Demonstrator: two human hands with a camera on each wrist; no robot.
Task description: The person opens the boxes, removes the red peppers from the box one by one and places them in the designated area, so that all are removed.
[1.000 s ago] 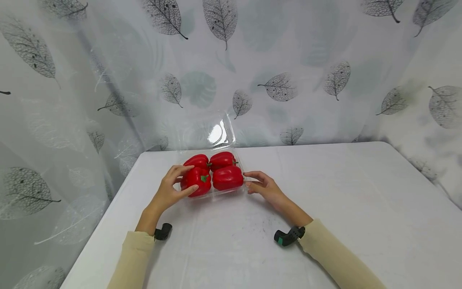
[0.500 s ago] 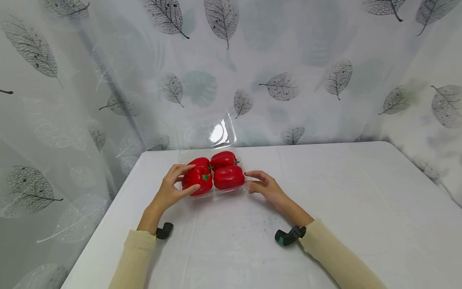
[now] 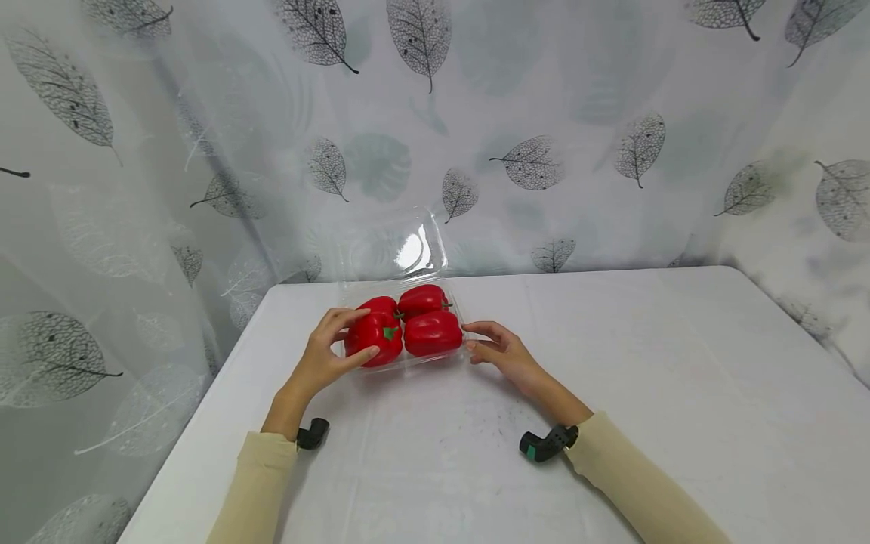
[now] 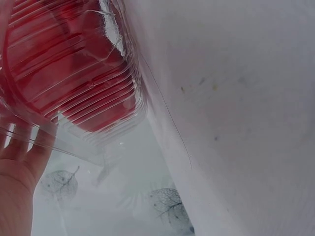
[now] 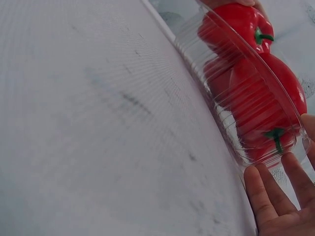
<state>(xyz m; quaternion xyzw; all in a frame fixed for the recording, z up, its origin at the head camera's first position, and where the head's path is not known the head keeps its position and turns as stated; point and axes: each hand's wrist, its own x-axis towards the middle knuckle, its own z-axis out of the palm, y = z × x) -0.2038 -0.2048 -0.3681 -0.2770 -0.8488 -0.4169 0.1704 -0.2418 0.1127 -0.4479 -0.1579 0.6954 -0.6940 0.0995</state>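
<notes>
Red bell peppers sit in two rows inside a clear plastic clamshell box on the table. My left hand holds the front-left bell pepper, its thumb in front and fingers behind; that pepper's green stem faces right. Behind it, another bell pepper is partly hidden. At the box's right end, the extended fingers of my right hand touch the outer wall. The right wrist view shows these fingertips close against the ribbed plastic.
The box's clear lid stands raised at the back, near the leaf-patterned curtain. A white cloth covers the table. Each wrist wears a black camera.
The held pepper has shifted slightly back and now hides more of the pepper behind it. Both hands remain in nearly the same places.
</notes>
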